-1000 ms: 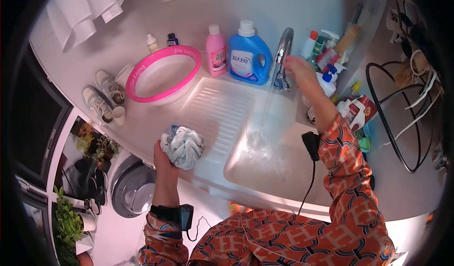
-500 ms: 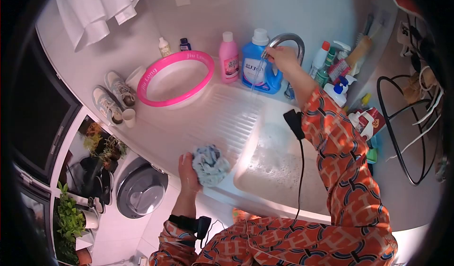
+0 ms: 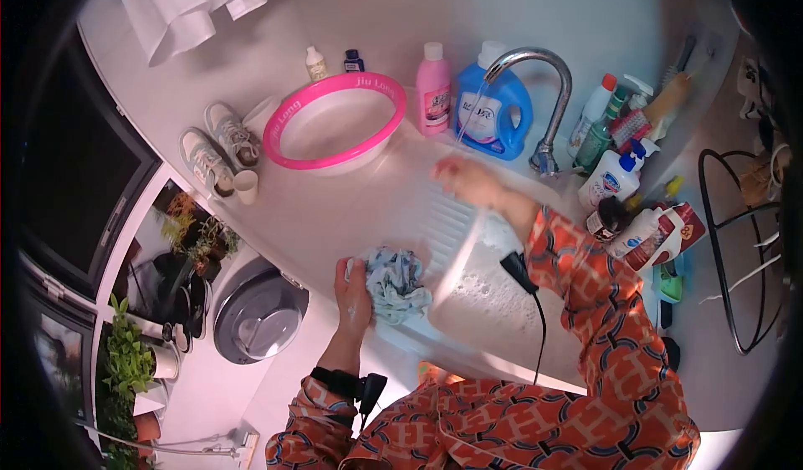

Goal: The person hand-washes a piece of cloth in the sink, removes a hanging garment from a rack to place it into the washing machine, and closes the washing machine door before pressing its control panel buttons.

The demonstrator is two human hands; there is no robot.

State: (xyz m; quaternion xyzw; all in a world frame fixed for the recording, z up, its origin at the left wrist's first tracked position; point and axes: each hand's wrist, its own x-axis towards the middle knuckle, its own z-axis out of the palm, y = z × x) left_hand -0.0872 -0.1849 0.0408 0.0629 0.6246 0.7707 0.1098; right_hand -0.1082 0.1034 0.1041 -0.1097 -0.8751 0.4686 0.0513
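A bunched wet cloth, white and blue-green (image 3: pixel 396 286), rests at the lower end of the ribbed washboard (image 3: pixel 447 223). My left hand (image 3: pixel 354 296) is closed against its left side. My right hand (image 3: pixel 471 182), blurred by motion, hangs over the upper washboard near the basin's edge; its finger shape is hard to make out. Behind it the curved chrome faucet (image 3: pixel 562 94) points left, and a thin stream of water falls from its spout in front of the blue detergent jug (image 3: pixel 493 110). White suds lie in the sink basin (image 3: pixel 493 324).
A pink-rimmed basin (image 3: pixel 393 123) and a pink bottle (image 3: pixel 434 94) stand at the back. Sneakers (image 3: pixel 207 162) and a small cup (image 3: pixel 245 186) are on the left. Several bottles and brushes crowd the right, near a white pump bottle (image 3: pixel 611 179). A black cord dangles over the sink.
My right hand has left the faucet and come down toward the washboard. The faucet spout has swung left. My left hand and the cloth have moved right and lower, beside the sink.
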